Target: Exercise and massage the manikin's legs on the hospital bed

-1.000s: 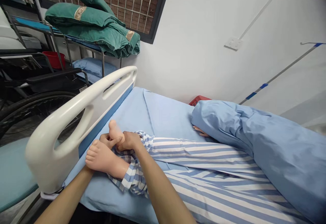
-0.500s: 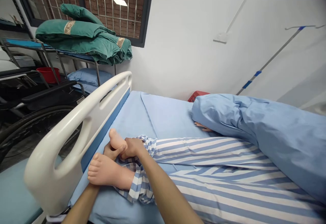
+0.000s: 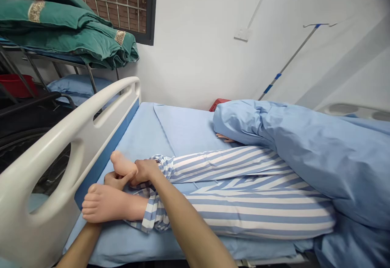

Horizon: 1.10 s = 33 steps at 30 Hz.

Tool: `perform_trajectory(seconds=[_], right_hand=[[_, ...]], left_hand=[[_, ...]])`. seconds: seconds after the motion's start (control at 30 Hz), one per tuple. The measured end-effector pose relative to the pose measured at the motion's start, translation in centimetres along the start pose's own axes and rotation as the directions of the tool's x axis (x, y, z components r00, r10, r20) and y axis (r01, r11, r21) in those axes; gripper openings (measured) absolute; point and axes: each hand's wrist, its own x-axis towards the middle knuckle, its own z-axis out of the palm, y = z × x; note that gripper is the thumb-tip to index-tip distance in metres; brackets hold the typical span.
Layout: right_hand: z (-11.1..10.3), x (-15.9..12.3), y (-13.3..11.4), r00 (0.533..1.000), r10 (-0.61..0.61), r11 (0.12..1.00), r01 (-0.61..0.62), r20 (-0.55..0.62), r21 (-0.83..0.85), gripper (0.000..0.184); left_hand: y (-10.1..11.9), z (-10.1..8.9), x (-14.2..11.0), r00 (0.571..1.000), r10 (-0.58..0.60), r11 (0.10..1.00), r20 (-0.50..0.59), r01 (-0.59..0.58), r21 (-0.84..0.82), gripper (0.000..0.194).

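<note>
A figure in blue-and-white striped trousers (image 3: 243, 207) lies on the bed, with two bare feet that look smooth like a manikin's. My left hand (image 3: 117, 180) is closed on the far foot (image 3: 122, 164), its thumb pressed along the side below the toes. Around the ankle of that same foot my right hand (image 3: 144, 171) is wrapped, just beyond the rolled trouser cuff (image 3: 164, 164). The near foot (image 3: 106, 203) rests across my left forearm, hiding part of it. Its checked cuff (image 3: 152, 215) is turned up at the ankle.
At the left stands the white footboard (image 3: 68, 125), close to the toes. A blue quilt (image 3: 292, 138) covers the upper body, with a hand (image 3: 225, 138) showing under its edge. Beyond are folded green bedding (image 3: 67, 40), a wheelchair (image 3: 27, 134) and an IV pole (image 3: 289, 62).
The view has swung to the right, so the bed and feet sit further left and more of the quilt shows. Both hands keep their hold on the far foot and its ankle.
</note>
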Motion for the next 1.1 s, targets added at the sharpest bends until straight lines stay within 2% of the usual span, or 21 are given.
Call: perform_trajectory(seconds=[0.27,0.37,0.5,0.57,0.63,0.67,0.7,0.77,0.83,0.97,1.1], right_hand=[[-0.2,-0.1,0.0,1.0,-0.005,1.0,0.005,0.004,-0.006,0.059],[-0.1,0.0,0.2,1.0,-0.015,1.0,0.015,-0.004,-0.013,0.054],[0.1,0.1,0.3,1.0,-0.007,1.0,0.007,-0.015,-0.017,0.056],[0.2,0.2,0.4,1.0,-0.006,1.0,0.006,-0.016,-0.01,0.059],[0.3,0.3,0.5,1.0,-0.017,1.0,0.017,-0.008,0.003,0.063],[0.3,0.3,0.5,1.0,-0.022,1.0,0.022,-0.005,0.007,0.065],[0.3,0.3,0.5,1.0,-0.027,1.0,0.027,-0.007,0.009,0.066],[0.3,0.3,0.5,1.0,-0.025,1.0,0.025,-0.011,0.008,0.067],[0.2,0.1,0.4,1.0,-0.022,1.0,0.022,-0.018,0.006,0.064],[0.0,-0.3,0.3,0.999,-0.024,1.0,0.024,-0.035,0.005,0.06],[0.3,-1.2,-0.1,0.997,-0.009,1.0,0.008,-0.079,-0.014,0.066]], left_hand=[[0.4,-0.9,-0.1,0.996,-0.026,0.99,0.086,0.038,-0.139,0.046],[0.4,-0.7,0.0,0.997,-0.035,0.987,0.068,0.046,-0.155,0.044],[0.3,-0.5,0.2,0.997,-0.07,0.984,0.045,0.077,-0.163,0.037],[0.3,-0.4,0.3,0.989,0.012,0.973,0.145,0.022,-0.229,0.026],[0.3,-0.3,0.4,0.955,0.119,0.95,0.271,-0.03,-0.312,0.017],[0.3,-0.3,0.4,0.949,0.127,0.945,0.29,-0.027,-0.324,0.017],[0.4,-0.2,0.5,0.96,0.086,0.953,0.265,-0.002,-0.302,0.021],[0.4,-0.1,0.5,0.991,-0.059,0.978,0.121,0.082,-0.192,0.032],[0.3,-0.1,0.4,0.995,-0.095,0.991,0.012,0.096,-0.093,0.039],[0.1,-0.3,0.1,1.0,0.007,0.998,0.015,-0.006,-0.069,0.044],[0.9,-1.3,-0.3,1.0,-0.025,0.994,0.013,0.026,-0.111,0.047]])
